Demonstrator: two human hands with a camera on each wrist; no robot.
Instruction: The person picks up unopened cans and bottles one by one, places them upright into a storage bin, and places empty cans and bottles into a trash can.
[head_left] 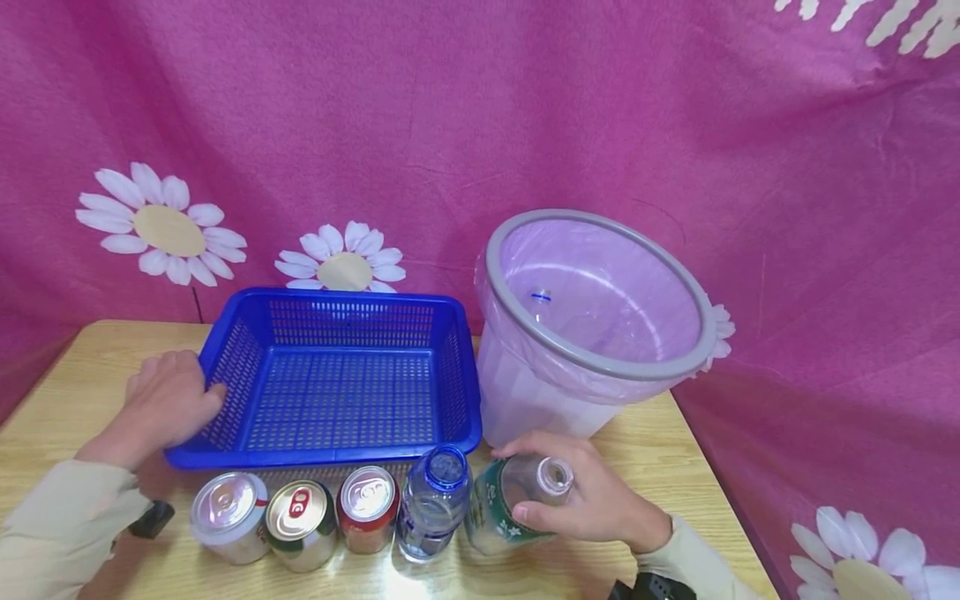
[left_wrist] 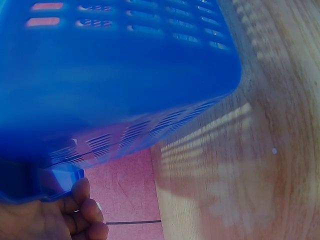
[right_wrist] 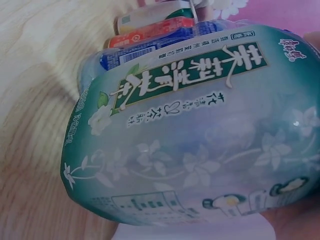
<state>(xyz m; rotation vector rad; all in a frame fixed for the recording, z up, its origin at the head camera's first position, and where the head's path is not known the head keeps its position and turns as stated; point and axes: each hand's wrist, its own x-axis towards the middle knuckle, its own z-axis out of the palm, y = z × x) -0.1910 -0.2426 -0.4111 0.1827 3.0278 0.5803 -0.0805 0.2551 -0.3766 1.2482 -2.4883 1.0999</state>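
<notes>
My left hand point(head_left: 168, 400) grips the left rim of a blue plastic basket point(head_left: 322, 457). In the left wrist view its fingers point(left_wrist: 90, 210) curl at the rim beside the slotted wall. A clear plastic bottle with a green jasmine tea label point(head_left: 491, 504) is in my right hand point(head_left: 581, 492), thumb and fingers around its upper part. The bottle has no cap and leans slightly; its label point(right_wrist: 175, 115) fills the right wrist view. Just left of it stands a clear bottle with a blue neck point(head_left: 435, 508).
A red can point(head_left: 367, 510), a green-and-cream can point(head_left: 302, 525) and a white can point(head_left: 230, 517) stand in a row before the basket. Behind my right hand is a grey-rimmed bin point(head_left: 600, 367) lined with a pink bag, a clear bottle point(head_left: 540, 304) inside. Pink cloth hangs behind the table.
</notes>
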